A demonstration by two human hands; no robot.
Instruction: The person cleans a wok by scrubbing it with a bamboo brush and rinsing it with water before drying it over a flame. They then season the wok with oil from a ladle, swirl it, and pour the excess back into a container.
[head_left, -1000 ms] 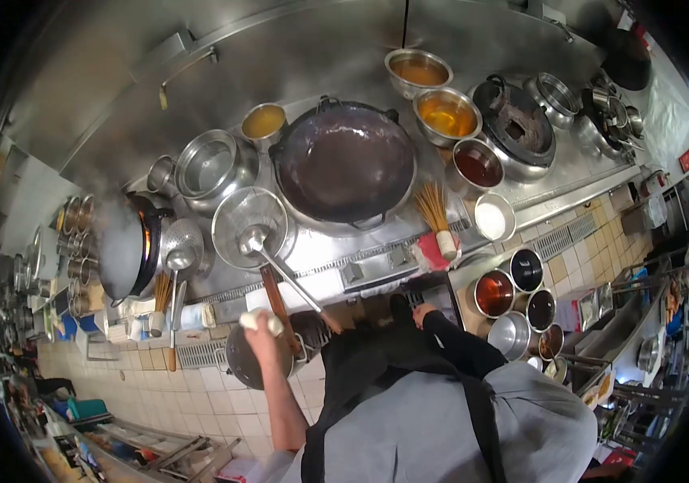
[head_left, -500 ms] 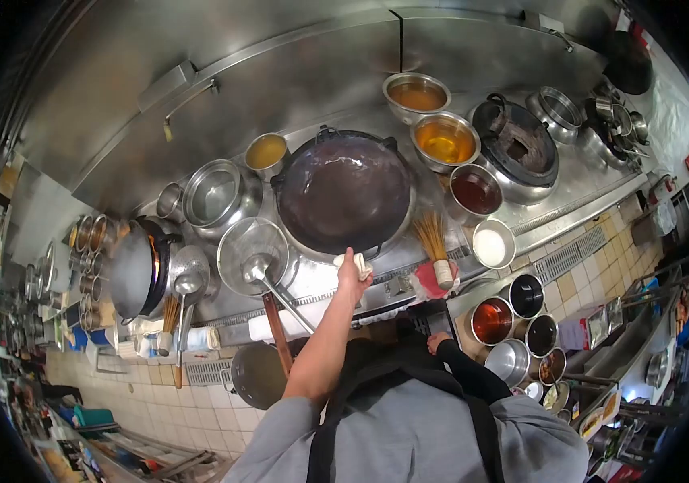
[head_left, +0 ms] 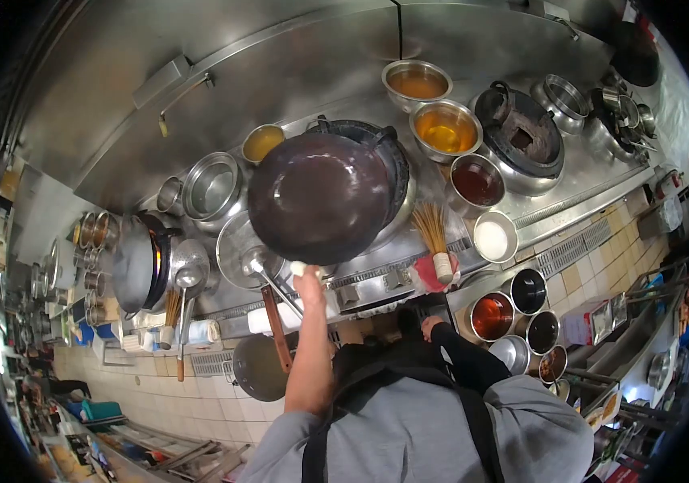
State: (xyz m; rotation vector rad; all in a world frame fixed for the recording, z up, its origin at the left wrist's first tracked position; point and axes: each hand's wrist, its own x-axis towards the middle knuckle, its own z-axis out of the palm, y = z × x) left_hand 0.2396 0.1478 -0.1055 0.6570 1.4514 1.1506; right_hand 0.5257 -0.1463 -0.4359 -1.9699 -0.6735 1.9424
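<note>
My left hand [head_left: 310, 283] is closed on the near handle of a big dark wok [head_left: 320, 197], with a folded white cloth [head_left: 299, 268] between the fingers and the metal. The wok is lifted and tilted, shifted left off the black burner ring [head_left: 398, 173], and overlaps a wire strainer [head_left: 235, 245]. A ladle [head_left: 257, 262] rests in that strainer, its handle beside my left forearm. Low by my waist at the stove's front is my right hand [head_left: 431, 326]; its fingers are too small and partly hidden to read.
Bowls of amber liquid [head_left: 446, 130] and a pot of dark red sauce [head_left: 477, 179] stand right of the burner. A bamboo brush [head_left: 433, 233] lies on a red cloth near a white-filled pot [head_left: 493, 238]. Another wok [head_left: 131, 266] sits over flame at left.
The wok has come up off its burner and swung left, tilting, with my left hand on its handle. More of the burner ring shows. My right hand has shifted slightly.
</note>
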